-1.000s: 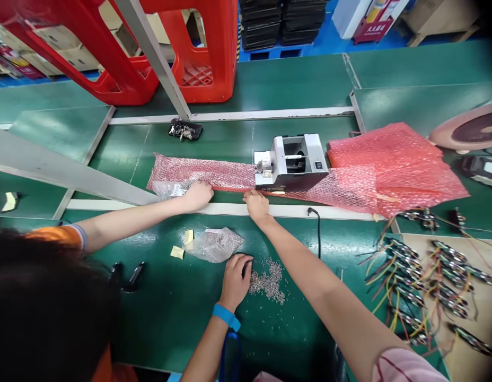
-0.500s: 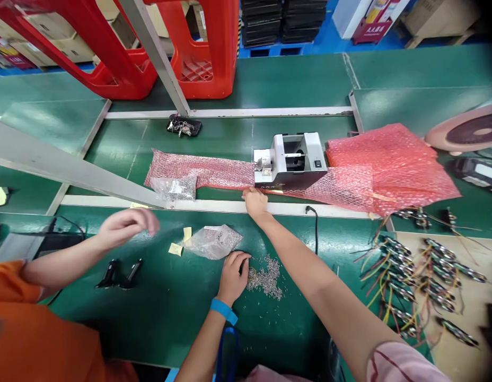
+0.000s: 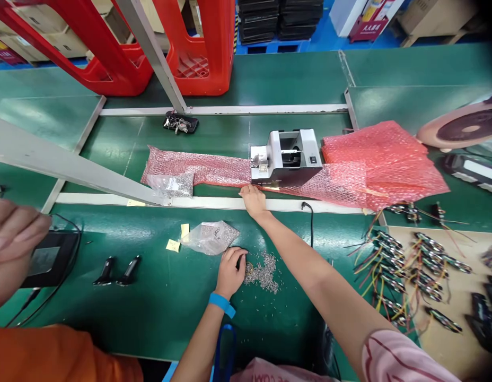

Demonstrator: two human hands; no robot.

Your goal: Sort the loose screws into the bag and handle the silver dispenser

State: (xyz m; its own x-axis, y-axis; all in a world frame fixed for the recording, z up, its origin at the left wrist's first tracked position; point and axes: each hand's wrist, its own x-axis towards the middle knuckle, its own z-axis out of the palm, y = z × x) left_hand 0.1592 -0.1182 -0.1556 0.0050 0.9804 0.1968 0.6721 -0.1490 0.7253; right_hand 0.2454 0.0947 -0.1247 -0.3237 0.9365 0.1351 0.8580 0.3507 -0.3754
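Note:
My left hand (image 3: 231, 271), with a blue band at the wrist, rests on the green bench with loosely curved fingers. Thumb and forefinger stand apart, at the left edge of a pile of small silvery screws (image 3: 265, 273). Beyond it lies a clear plastic bag (image 3: 214, 237) of similar small parts. My right hand (image 3: 254, 201) reaches to the white rail, fingers bent and pressed together below the grey and black machine (image 3: 296, 158). Its fingertips meet the edge of the pink bubble wrap (image 3: 218, 168) under the machine; what they hold, if anything, is hidden.
A co-worker's hand (image 3: 11, 244) is at the left, near two black objects (image 3: 129, 269). Wired metal parts (image 3: 391, 260) lie at the right on a tan board (image 3: 440, 345). A black cable (image 3: 312, 225) hangs over the rail. A slanted post (image 3: 82, 170) crosses the left side.
The co-worker's hand has moved left, toward the camera. My two hands stay at the screws and at the machine. The view has shifted slightly.

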